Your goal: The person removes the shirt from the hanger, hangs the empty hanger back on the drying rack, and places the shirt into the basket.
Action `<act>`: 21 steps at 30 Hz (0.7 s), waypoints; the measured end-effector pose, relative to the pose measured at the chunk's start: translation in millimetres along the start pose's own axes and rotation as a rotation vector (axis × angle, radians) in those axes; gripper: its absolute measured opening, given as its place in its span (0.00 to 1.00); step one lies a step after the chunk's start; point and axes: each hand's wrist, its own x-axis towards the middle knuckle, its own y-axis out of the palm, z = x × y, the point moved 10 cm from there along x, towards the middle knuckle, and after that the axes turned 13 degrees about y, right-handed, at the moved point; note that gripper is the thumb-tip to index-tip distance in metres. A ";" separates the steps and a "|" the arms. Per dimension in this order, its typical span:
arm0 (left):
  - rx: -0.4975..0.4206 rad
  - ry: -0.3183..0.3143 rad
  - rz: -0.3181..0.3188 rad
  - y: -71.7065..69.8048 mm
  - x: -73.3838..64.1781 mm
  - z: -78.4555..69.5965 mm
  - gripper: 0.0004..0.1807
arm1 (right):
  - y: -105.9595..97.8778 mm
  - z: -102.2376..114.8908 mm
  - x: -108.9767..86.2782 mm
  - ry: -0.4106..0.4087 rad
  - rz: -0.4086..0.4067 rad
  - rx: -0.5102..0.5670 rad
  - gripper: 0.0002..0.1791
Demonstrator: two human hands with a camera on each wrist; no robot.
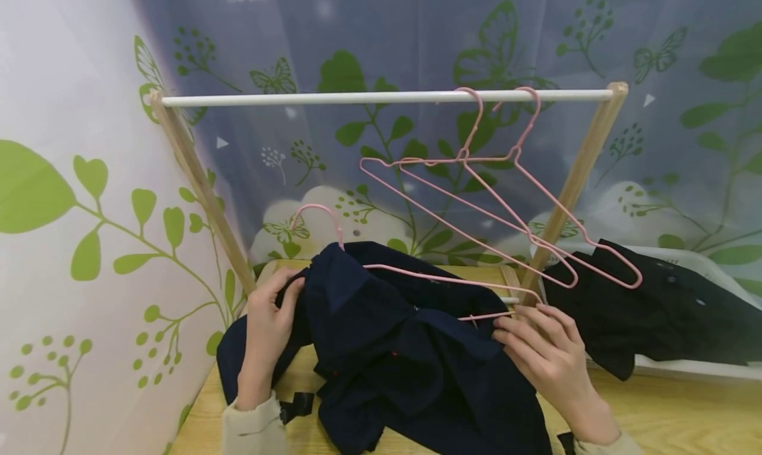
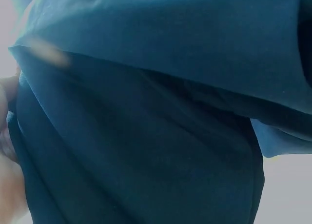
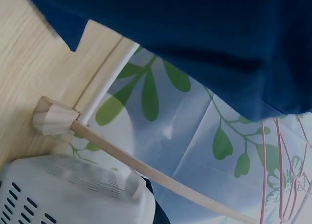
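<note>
A dark navy top (image 1: 417, 362) lies bunched in front of the rack, partly over a pink clothes hanger (image 1: 440, 278). The hanger's hook rises from the fabric at the left, and its right end stays bare. My left hand (image 1: 270, 329) pinches the top's left side between thumb and fingers. At the right, my right hand (image 1: 544, 349) holds the fabric edge with curled fingers, close against the hanger's end; its thumb is hidden. Navy cloth (image 2: 146, 136) fills most of the left wrist view, and it also covers the upper part (image 3: 195, 33) of the right wrist view.
Behind the top stands a rack with a white rail (image 1: 309, 98) and wooden posts (image 1: 205, 190). Two pink hangers (image 1: 468, 127) hang on the rail's right half. A white basket (image 3: 83, 190) with dark clothes (image 1: 661, 303) sits right of the rack on the wooden table (image 1: 684, 402).
</note>
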 end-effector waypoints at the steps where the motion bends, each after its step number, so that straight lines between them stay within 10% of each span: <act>1: 0.005 -0.004 -0.001 -0.9 -0.4 0.5 0.08 | -1.5 2.3 -0.1 -0.015 -0.015 0.009 0.20; 21: -0.020 0.034 0.074 6.5 1.9 -3.1 0.07 | 28.7 -5.8 -18.0 -0.070 0.269 -0.166 0.25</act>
